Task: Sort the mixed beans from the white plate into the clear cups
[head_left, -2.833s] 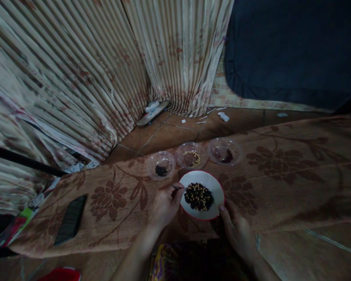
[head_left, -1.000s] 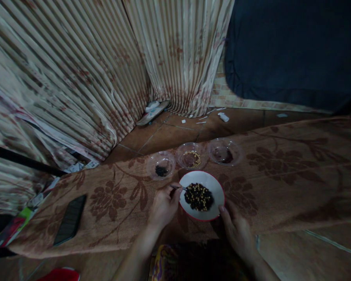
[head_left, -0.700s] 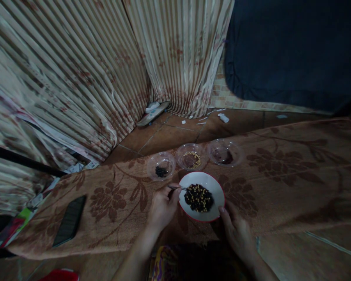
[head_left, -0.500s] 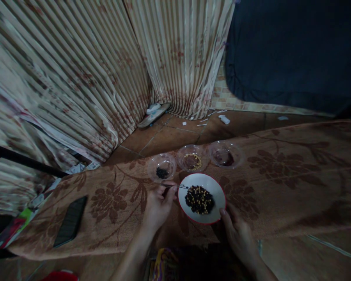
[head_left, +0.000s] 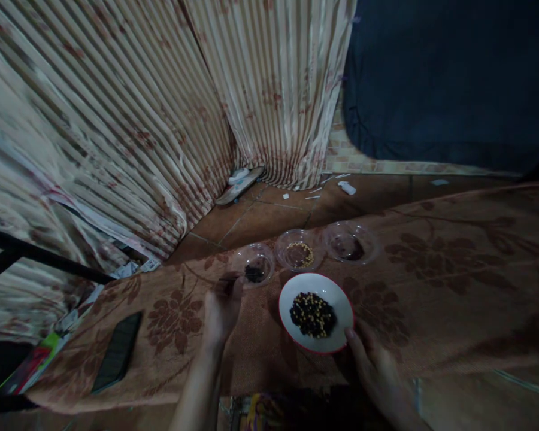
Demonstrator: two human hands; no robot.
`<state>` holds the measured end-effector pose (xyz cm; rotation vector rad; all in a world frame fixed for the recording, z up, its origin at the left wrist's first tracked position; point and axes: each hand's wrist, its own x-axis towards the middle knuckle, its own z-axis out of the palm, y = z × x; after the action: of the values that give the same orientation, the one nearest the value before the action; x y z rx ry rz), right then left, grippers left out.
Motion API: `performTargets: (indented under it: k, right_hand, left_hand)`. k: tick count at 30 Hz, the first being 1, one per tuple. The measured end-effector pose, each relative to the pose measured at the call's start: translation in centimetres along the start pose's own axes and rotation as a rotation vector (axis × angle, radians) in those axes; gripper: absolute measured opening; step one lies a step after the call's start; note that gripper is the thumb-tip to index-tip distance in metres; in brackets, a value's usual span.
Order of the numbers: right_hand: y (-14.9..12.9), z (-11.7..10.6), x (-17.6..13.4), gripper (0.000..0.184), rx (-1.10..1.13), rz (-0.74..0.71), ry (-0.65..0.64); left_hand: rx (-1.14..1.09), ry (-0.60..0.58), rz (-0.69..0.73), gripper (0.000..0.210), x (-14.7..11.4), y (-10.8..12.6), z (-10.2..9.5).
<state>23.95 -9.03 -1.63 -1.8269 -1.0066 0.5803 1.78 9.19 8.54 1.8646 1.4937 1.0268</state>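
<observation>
Head view: the brown cloth covers a long surface whose far edge slants up to the right, with the tiled floor and striped curtain beyond. Along that far edge stand three clear bowls side by side: the left clear bowl with dark pieces, the middle clear bowl with yellow ones, and the right clear bowl with dark reddish contents. Flower-patterned cloth stretches to the right of them, and another stretch lies between the left forearm and the black phone, near the front edge.

The white bowl, red-rimmed, is between the two hands, nearer the right, just in front of the middle clear bowl; a heap of mixed dark and yellow pieces fills its middle. Whether its base rests on the cloth cannot be told.

The right hand grips the white bowl's near right side, thumb over the rim, fingers mostly hidden. The left hand reaches forward beside the left clear bowl, fingers pinched around a thin dark tool, its tip blurred.
</observation>
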Motion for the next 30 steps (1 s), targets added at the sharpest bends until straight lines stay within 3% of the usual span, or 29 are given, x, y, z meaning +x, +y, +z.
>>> performTargets:
  k: [5,9,23,30]
  right_hand:
    - [-0.4,-0.1,0.0,0.044,0.014,0.002,-0.009]
    - [0.1,0.1,-0.3,0.046,0.043,0.015,-0.047]
    - [0.2,0.1,-0.2,0.048,0.076,0.058,-0.057]
    - [0.2,0.2,-0.3,0.049,0.071,0.074,-0.074]
  left_hand:
    - [-0.179,-0.202,0.018,0.021,-3.6,2.3,2.0]
    - [-0.138,-0.414,0.088,0.017,-4.8,3.4,3.0]
    - [-0.111,-0.412,-0.027,0.021,-5.6,2.4,4.6]
    - [-0.073,-0.412,-0.014,0.021,-5.6,2.0,5.0]
